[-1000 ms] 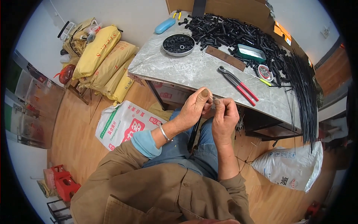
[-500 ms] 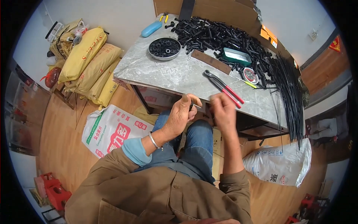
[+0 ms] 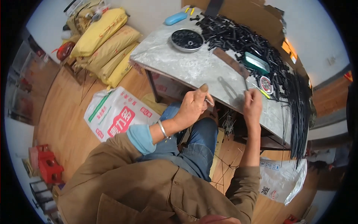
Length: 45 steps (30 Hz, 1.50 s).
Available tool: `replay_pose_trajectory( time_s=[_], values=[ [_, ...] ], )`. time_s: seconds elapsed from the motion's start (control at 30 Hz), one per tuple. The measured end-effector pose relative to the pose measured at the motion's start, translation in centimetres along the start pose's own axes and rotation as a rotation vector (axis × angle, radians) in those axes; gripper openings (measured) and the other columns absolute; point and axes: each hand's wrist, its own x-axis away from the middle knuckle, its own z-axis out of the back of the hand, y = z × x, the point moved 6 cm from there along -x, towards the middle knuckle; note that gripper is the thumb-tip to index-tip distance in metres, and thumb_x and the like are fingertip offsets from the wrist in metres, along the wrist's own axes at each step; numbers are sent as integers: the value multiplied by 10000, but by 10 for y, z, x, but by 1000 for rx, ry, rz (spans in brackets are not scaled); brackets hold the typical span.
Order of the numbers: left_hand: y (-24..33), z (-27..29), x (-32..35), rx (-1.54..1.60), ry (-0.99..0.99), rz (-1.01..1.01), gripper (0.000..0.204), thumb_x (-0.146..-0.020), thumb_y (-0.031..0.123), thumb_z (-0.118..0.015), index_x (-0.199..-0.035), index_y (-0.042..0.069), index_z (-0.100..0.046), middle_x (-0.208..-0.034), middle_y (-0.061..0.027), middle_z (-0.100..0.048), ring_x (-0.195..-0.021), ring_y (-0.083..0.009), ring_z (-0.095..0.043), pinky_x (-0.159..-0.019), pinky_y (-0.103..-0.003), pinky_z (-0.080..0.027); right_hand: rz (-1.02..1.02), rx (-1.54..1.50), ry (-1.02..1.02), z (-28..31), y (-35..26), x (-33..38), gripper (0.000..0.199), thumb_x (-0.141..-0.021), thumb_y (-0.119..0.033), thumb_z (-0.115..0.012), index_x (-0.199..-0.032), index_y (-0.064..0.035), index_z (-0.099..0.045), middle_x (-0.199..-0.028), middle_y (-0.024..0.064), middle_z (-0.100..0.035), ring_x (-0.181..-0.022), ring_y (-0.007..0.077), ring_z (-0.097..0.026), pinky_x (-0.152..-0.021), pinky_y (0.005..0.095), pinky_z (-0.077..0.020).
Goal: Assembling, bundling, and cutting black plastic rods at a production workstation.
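My left hand is closed over my lap, thumb up. Between its fingers a small piece with a thin shiny end pokes out, most of it hidden. At the table's front edge, my right hand grips the end-cutting pincers; their jaws point up and away, and the handles are mostly inside my fist. The pincers' shadow falls on the grey table. Beyond them lie a flat brown bar and a yellow-green thin tool beside a small round tub.
Black bolt-like parts are heaped at the back. A round metal dish holds black rings. Long black rods overhang the right edge. A green box stands by the heap. Yellow sacks are stacked at left; a white sack lies on the floor.
My right hand has moved right and taken the red-handled pincers up off the table. The left hand stays closed on its small piece. The whole view has shifted and tilted.
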Motion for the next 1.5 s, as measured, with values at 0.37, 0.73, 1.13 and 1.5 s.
replay_pose_trajectory(
  time_s=[0.37,0.73,1.13,1.5],
  values=[
    [-1,-6,-3,33,-19,8,716,-909,688,-346,-812,15,-569,-560,42,-393,-506,-36,-320,-453,-210,-262,352,124,-30,50,-91,69,489,-520,50,-751,-892,-71,-457,-895,110,-525,-816,310,-522,-727,379,-416],
    [-1,-1,-8,-53,-5,-93,701,-937,631,-373,-766,-4,-614,-570,14,-452,-521,-45,-371,-467,-232,-303,-2,-200,-424,23,-72,91,267,-806,-49,-720,-931,-37,-485,-679,105,-597,-545,182,-580,-485,274,-440],
    [-3,6,-13,-152,19,-137,722,-941,648,-314,-709,19,-581,-573,10,-492,-528,-45,-422,-473,-213,-325,344,-61,-366,29,-105,77,341,-837,-21,-555,-1169,-14,-479,-740,136,-578,-638,270,-596,-598,328,-480],
    [-3,17,-7,-173,17,-166,767,-942,662,-259,-691,14,-583,-512,5,-452,-494,-52,-406,-455,-228,-310,-252,-173,-1064,1,-92,96,237,-809,-47,-600,-1027,-23,-509,-787,81,-568,-598,144,-544,-558,282,-466]
  ],
)
